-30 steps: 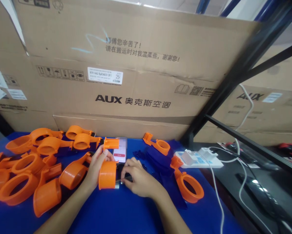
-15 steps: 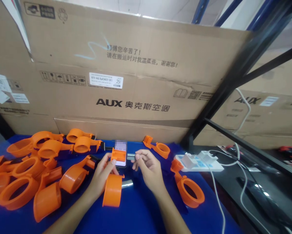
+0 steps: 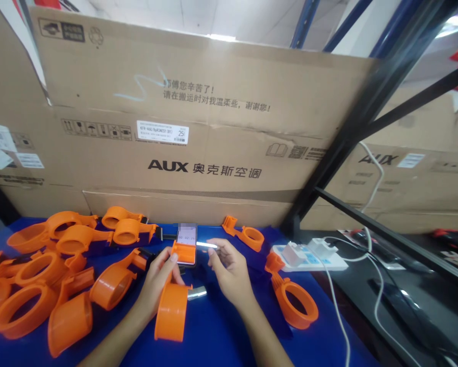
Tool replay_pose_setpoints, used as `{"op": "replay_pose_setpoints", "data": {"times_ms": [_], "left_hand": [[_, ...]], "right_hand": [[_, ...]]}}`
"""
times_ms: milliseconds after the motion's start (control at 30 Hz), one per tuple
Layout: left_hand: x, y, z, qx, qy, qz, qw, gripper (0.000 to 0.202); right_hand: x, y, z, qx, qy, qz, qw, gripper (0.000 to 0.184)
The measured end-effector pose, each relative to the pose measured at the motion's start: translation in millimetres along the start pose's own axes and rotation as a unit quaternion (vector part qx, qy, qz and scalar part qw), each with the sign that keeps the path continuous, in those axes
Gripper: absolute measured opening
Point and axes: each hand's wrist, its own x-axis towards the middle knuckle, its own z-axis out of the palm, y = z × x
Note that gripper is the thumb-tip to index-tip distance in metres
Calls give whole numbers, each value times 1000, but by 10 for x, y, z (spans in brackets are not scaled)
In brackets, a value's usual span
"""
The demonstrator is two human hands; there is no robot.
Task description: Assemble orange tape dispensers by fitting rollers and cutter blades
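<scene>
In my left hand (image 3: 160,279) is an orange tape dispenser (image 3: 171,313), its ring hanging toward me and its flat head pointing away. My thumb presses on the handle near that head. Between the thumb and fingers of my right hand (image 3: 231,267) I pinch a thin metal blade (image 3: 205,245) with a toothed-looking edge. The blade sits just right of the dispenser's head; whether they touch I cannot tell. Behind the head lies a phone (image 3: 186,233) with a lit timer screen, partly covered. Another shiny metal strip (image 3: 197,293) rests on the blue surface beside the dispenser's ring.
Several orange tape dispensers (image 3: 24,311) crowd the left of the blue table (image 3: 213,341). Two more, one at the back (image 3: 253,237) and one nearer (image 3: 298,305), lie to the right. A white power strip (image 3: 309,260) with cables and a large carton (image 3: 213,137) stand beyond.
The blade in my right hand has turned, so its toothed edge shows more clearly. The dispenser in my left hand has shifted slightly toward me. The camera view has moved a little.
</scene>
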Motion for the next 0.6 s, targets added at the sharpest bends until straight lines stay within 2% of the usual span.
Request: {"op": "replay_pose_setpoints", "data": {"times_ms": [200, 433, 600], "left_hand": [[-26, 18, 17, -11, 5, -2, 1000, 39], [-28, 80, 2, 28, -6, -1, 1000, 33], [-8, 100, 9, 11, -10, -19, 1000, 40]], "right_hand": [[1, 2, -15, -35, -13, -8, 999, 26], [-5, -21, -37, -72, -37, -18, 997, 25], [-10, -21, -17, -85, -60, -24, 994, 23]]}}
